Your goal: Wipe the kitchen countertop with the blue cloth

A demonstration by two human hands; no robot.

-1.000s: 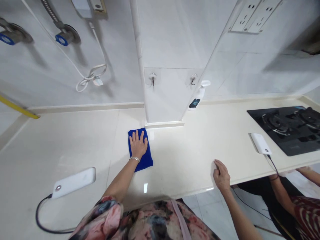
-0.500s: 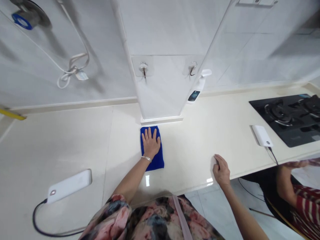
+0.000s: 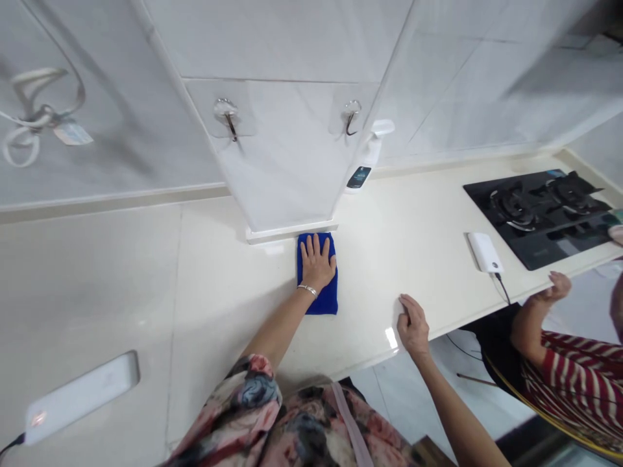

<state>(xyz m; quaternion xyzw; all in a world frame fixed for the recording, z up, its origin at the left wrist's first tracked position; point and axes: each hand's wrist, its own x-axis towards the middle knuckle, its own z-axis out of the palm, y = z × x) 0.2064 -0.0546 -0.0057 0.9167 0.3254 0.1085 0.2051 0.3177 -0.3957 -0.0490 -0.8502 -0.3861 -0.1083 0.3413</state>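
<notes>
A folded blue cloth (image 3: pixel 324 299) lies flat on the cream countertop (image 3: pixel 384 240), just in front of the base of the tiled pillar. My left hand (image 3: pixel 317 264) presses on it from above, palm down with the fingers spread, a bracelet at the wrist. Near the counter's front edge, farther right, my right hand (image 3: pixel 413 325) rests with its fingers curled together. Whether anything is inside those fingers is hidden.
Beside the pillar stands a white spray bottle (image 3: pixel 363 159). A black gas stove (image 3: pixel 540 214) and a white power bank (image 3: pixel 484 252) are at right, near a person in a striped top (image 3: pixel 574 370). Another power bank (image 3: pixel 82 397) lies at left.
My left hand and the blue cloth have moved right along the pillar's base. The view has shifted right. At the far right, the other person's hand has come up near the counter edge.
</notes>
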